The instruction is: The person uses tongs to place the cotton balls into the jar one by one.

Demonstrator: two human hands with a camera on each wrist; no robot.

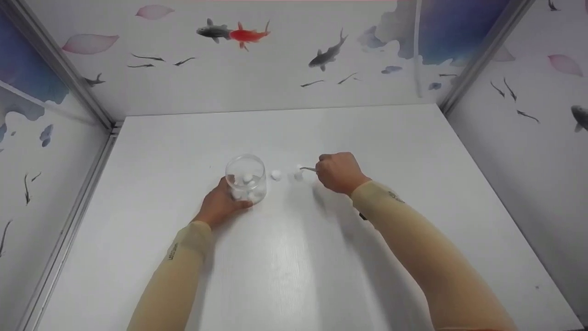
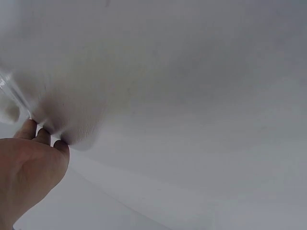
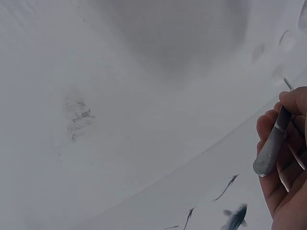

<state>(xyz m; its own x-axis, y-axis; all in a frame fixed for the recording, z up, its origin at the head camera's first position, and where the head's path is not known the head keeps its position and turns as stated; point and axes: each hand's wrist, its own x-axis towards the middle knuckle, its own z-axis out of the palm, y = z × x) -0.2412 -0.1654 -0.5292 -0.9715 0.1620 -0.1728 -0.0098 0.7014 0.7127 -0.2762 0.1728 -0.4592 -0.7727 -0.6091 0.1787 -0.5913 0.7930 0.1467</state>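
My left hand [image 1: 223, 204] grips a clear round jar [image 1: 245, 172] low on its side, with the thumb across the front. Several white cotton balls [image 1: 248, 178] show inside the open-topped jar. In the left wrist view, the fingertips [image 2: 42, 136] press against the clear wall. My right hand [image 1: 340, 172] holds metal tweezers [image 1: 308, 169], their thin curved tip pointing left. The rounded end of the tweezers [image 3: 268, 158] shows beneath the thumb in the right wrist view. One cotton ball [image 1: 298, 175] lies right at the tip; another cotton ball [image 1: 275, 175] rests between it and the jar.
A white tabletop [image 1: 285, 257] spreads beneath both hands. White panels printed with fish and petals [image 1: 275, 78] stand at the back and on both sides, joined by metal corner posts [image 1: 487, 50].
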